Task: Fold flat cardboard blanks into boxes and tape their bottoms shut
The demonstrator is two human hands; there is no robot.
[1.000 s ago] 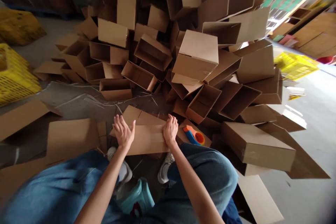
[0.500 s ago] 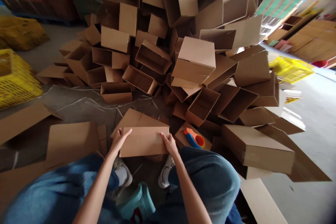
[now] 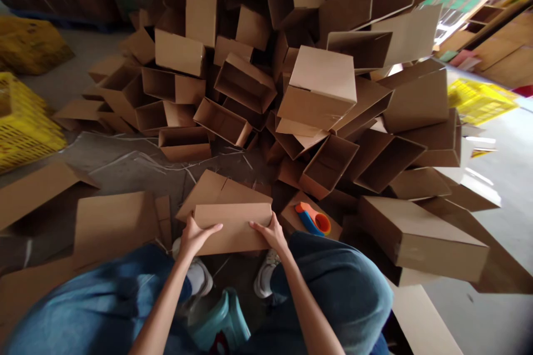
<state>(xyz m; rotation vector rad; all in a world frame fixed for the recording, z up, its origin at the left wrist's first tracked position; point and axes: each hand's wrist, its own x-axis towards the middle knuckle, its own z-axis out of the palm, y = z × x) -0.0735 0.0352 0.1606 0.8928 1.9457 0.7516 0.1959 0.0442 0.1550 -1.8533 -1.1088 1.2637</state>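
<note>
Between my knees I hold a small brown cardboard box (image 3: 233, 227) by its two ends. My left hand (image 3: 196, 234) grips the left end, its thumb lying along the near face and its fingers behind. At the opposite end my right hand (image 3: 271, 231) does the same, thumb pointing inward. Behind the box lies a flat folded cardboard sheet (image 3: 220, 187) on the floor. To the right of my right hand, an orange and blue tape dispenser (image 3: 312, 218) rests on a piece of cardboard. The undersides of the held box are hidden.
A large heap of open cardboard boxes (image 3: 245, 83) fills the space ahead. Flattened cardboard (image 3: 116, 227) lies to the left, a closed long box (image 3: 425, 238) to the right. Yellow crates (image 3: 31, 127) stand at the far left and right. A light-blue object (image 3: 225, 316) sits between my feet.
The held box has tilted so that more of its near face shows. Both thumbs have moved down from its top edge and inward onto that face. The view has shifted slightly.
</note>
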